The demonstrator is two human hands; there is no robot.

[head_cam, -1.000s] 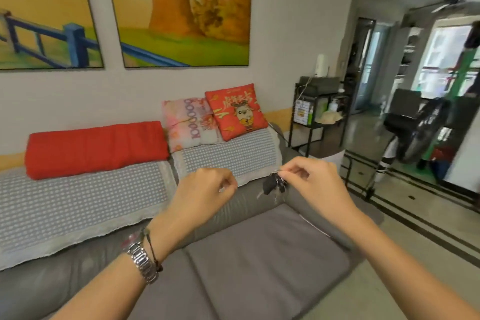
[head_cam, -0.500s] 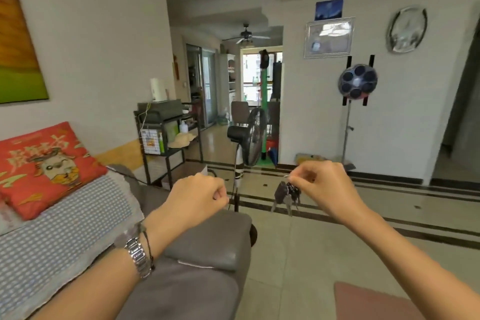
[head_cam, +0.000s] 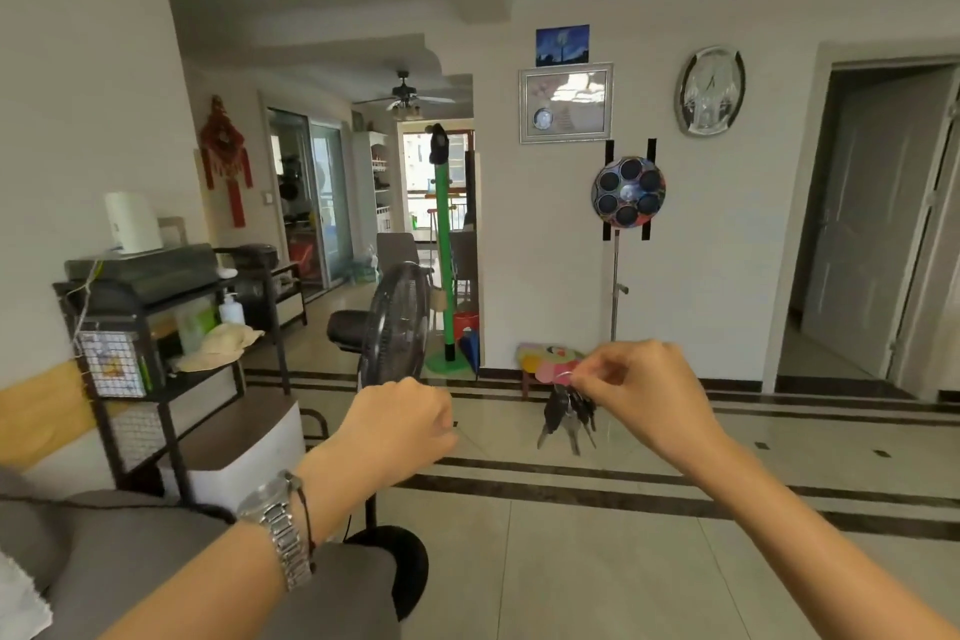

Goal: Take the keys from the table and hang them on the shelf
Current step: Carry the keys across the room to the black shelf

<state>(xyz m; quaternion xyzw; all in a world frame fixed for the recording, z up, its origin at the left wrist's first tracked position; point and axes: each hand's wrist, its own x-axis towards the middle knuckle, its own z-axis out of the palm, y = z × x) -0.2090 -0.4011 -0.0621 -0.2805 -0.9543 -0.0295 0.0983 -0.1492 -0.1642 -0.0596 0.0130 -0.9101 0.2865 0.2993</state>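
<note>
A bunch of dark keys [head_cam: 567,413] hangs from the fingers of my right hand [head_cam: 639,392], which pinches its ring in mid-air over the tiled floor. My left hand [head_cam: 400,424] is a loose fist beside it, a little to the left, holding nothing; a metal watch sits on that wrist. A black metal shelf unit [head_cam: 150,359] stands against the left wall, well left of both hands, carrying a printer, a bottle, a hat and a wire basket.
A grey sofa arm [head_cam: 171,561] lies at the lower left. A black standing fan [head_cam: 389,327] is just behind my left hand. A small colourful stool [head_cam: 545,359] and a light stand [head_cam: 615,286] are by the far wall. A doorway opens at right.
The view has swung right, away from the sofa and cushions towards the room and the black shelf. My right hand still holds the keys; both hands keep the same pose.
</note>
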